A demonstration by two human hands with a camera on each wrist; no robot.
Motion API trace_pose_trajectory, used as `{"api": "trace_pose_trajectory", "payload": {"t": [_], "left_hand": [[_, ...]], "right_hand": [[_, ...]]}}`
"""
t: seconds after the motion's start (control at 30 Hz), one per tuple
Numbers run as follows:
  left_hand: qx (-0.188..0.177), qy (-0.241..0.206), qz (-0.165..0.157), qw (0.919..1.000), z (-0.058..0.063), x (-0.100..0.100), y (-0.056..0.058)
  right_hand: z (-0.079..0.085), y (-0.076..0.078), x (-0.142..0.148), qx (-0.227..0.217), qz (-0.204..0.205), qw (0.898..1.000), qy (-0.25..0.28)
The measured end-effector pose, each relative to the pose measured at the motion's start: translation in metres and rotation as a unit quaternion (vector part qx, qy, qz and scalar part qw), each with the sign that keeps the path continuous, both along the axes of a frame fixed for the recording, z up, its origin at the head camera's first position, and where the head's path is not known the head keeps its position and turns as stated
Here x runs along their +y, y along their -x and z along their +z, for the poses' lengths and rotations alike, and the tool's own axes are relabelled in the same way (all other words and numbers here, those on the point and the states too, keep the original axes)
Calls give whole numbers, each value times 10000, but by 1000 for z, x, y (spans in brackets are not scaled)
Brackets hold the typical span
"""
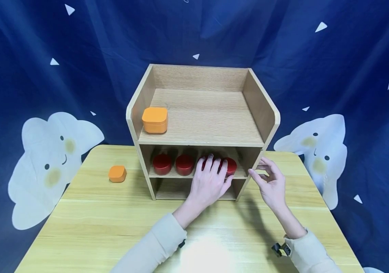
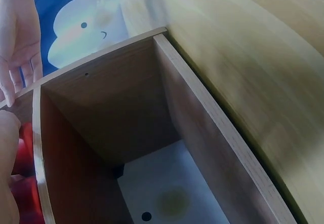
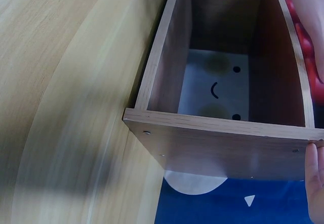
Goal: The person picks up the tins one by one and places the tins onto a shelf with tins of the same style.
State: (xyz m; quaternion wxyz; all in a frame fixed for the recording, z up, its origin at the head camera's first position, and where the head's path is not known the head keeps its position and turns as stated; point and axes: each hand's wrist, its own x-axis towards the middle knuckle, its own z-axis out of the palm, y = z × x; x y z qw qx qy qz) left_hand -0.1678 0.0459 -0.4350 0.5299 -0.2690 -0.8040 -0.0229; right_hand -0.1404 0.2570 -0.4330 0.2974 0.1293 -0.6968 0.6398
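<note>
A small wooden shelf unit [image 1: 211,113] stands on the table. Red round tins sit in a row on its middle shelf [image 1: 194,176], among them a left tin [image 1: 162,163], one beside it [image 1: 184,164] and a right-end tin [image 1: 229,167]. My left hand [image 1: 208,185] reaches into this shelf from the front, its spread fingers resting over the tins on the right and partly hiding them. My right hand [image 1: 272,184] touches the unit's right side panel [image 3: 217,148] near the front edge, its fingers fairly straight in the right wrist view.
An orange rounded-square tin [image 1: 155,120] sits on the top shelf at left. A smaller orange tin [image 1: 117,173] lies on the table [image 1: 88,220] left of the unit. Behind hangs a blue curtain [image 1: 208,30] with cloud figures. Below the tins is the bottom compartment [image 2: 116,117].
</note>
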Motion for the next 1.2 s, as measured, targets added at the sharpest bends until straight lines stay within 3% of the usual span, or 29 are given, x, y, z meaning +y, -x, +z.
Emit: {"api": "trace_pose_trajectory", "payload": {"t": [0.27,0.57,0.9,1.2], "left_hand": [[46,-48,-8,10000,-3,-2,-1],[52,-12,-121,9999,-2,-20,-18],[141,-143,-322,9993,-2,-56,-34],[127,-157,-467,9987,-3,-100,-46]], "right_hand": [[0,0,0,5,26,10000,10],[0,1,0,48,54,9999,69],[0,1,0,6,56,9999,85],[0,0,0,56,91,9999,96]]}}
